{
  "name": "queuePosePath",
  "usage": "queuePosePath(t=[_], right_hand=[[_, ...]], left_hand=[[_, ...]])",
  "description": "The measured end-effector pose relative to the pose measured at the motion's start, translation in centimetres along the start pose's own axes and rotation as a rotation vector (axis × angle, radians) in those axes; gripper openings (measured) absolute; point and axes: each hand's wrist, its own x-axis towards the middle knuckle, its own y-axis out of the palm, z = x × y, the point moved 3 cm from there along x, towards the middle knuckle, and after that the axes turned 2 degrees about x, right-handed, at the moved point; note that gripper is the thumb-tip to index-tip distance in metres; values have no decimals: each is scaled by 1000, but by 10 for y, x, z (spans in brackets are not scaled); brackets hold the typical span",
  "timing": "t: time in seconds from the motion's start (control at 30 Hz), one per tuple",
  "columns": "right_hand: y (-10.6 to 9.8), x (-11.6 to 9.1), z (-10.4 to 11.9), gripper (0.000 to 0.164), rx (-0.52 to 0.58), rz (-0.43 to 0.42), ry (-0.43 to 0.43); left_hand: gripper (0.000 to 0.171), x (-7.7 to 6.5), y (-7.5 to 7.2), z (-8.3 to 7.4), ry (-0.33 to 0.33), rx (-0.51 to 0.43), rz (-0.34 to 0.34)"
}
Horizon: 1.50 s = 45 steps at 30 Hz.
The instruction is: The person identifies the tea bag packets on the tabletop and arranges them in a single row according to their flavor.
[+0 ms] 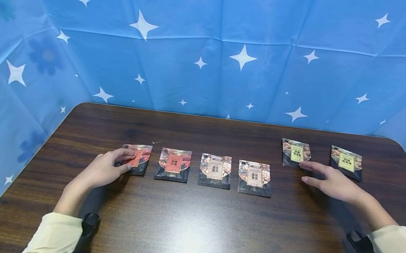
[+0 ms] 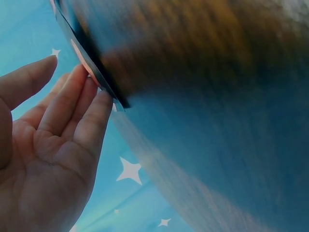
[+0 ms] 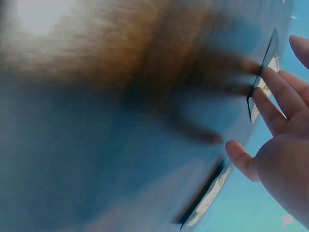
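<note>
My left hand (image 1: 108, 168) rests its fingertips on the leftmost red-label tea packet (image 1: 143, 164). In the left wrist view, the fingers are fairly straight against that packet's face, and the thumb stands apart from it. A second red-label tea packet (image 1: 174, 164) lies just to the right. On the other side, my right hand (image 1: 335, 185) reaches over the table with extended fingers. Its fingertips touch the near right corner of a green-label tea packet (image 1: 294, 151). Another green-label tea packet (image 1: 347, 162) lies behind this hand, to the right.
Two white-label tea packets (image 1: 215, 171) lie side by side mid-table, in a row with the red ones. The dark wooden table (image 1: 162, 222) ends at a rounded far edge. A blue star-patterned cloth (image 1: 207, 18) hangs behind it. Glare shines on the near tabletop.
</note>
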Motion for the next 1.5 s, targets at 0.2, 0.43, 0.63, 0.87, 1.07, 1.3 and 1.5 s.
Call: queuePosePath(t=[0.2, 0.43, 0.63, 0.87, 1.07, 1.3, 1.5], right_hand=[[7, -16, 0, 55, -12, -14, -19], [17, -36, 3, 55, -5, -7, -25], [25, -51, 8, 55, -1, 5, -33], [33, -63, 15, 57, 6, 51, -47], [34, -67, 18, 56, -2, 67, -66], [33, -67, 18, 55, -7, 78, -56], [31, -64, 19, 54, -8, 95, -64]], left_hand=[[37, 0, 0, -1, 5, 3, -7], [38, -1, 0, -2, -2, 6, -3], [38, -1, 1, -1, -1, 4, -5], [38, -1, 1, 1, 0, 10, -4], [38, -1, 1, 0, 3, 10, -2], [38, -1, 1, 0, -6, 1, 9], [37, 0, 1, -2, 2, 18, -2]])
